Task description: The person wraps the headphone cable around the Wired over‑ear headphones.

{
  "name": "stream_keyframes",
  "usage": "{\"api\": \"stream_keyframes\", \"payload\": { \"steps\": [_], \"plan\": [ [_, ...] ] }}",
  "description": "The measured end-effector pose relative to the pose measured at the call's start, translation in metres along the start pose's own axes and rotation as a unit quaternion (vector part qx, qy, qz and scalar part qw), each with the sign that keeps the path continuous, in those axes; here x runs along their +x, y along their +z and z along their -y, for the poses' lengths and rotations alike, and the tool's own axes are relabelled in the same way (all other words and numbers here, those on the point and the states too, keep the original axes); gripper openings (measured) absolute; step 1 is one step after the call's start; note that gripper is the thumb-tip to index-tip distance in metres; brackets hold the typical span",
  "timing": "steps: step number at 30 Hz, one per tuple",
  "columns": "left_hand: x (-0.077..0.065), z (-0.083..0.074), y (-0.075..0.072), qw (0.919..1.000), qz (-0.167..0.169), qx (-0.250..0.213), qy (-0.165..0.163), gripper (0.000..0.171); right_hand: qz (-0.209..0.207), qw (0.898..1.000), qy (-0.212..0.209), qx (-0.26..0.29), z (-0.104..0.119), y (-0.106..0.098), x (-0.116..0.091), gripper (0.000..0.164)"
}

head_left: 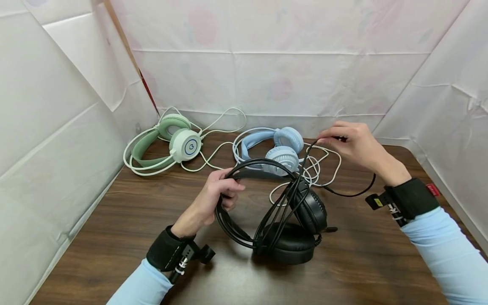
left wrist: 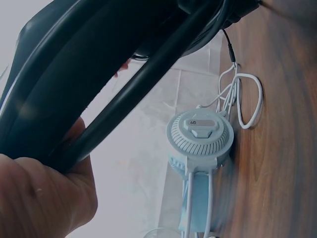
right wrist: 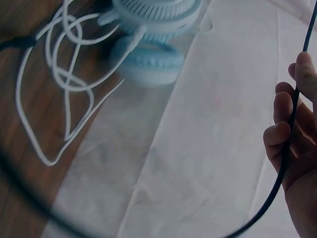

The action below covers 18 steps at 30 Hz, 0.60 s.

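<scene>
My left hand (head_left: 219,192) grips the headband of the black over-ear headphones (head_left: 295,245), holding them at its curved end. The left wrist view shows the thumb and fingers around the thick black band (left wrist: 64,84). Several strands of black cable are looped around the headband and pass beside the earcups. Up and to the right, my right hand (head_left: 352,142) pinches the thin black cable (right wrist: 284,161) between thumb and fingers. From that hand the cable runs down to the headphones, and a loose end lies on the table beneath the right wrist.
Light-blue headphones (head_left: 284,159) lie just behind the black ones, with a tangled white cable (head_left: 337,167) at their right. Mint-green headphones (head_left: 187,144) with a white cable sit at the back left. White sheeting (head_left: 267,84) encloses the wooden table (head_left: 126,245) at the back and sides.
</scene>
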<state>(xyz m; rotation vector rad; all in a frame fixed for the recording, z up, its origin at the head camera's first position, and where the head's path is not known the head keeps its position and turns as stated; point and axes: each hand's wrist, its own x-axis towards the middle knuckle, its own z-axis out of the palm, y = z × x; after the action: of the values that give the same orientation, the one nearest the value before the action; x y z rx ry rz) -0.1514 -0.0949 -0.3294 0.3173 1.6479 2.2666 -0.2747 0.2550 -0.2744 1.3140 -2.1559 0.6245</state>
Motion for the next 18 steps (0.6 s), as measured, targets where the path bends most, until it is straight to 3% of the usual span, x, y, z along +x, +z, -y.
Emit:
{"api": "stream_keyframes", "payload": {
  "steps": [8, 18],
  "plan": [
    [-0.004, 0.0, -0.003, 0.999, 0.042, -0.014, -0.011, 0.012, -0.038, 0.997, 0.062, -0.03, -0.033, -0.006, -0.025, 0.03],
    [-0.005, 0.001, -0.008, 0.993, 0.08, -0.086, 0.004, 0.015, -0.018, 0.985, 0.156, -0.065, -0.061, -0.005, -0.071, 0.021]
  ]
}}
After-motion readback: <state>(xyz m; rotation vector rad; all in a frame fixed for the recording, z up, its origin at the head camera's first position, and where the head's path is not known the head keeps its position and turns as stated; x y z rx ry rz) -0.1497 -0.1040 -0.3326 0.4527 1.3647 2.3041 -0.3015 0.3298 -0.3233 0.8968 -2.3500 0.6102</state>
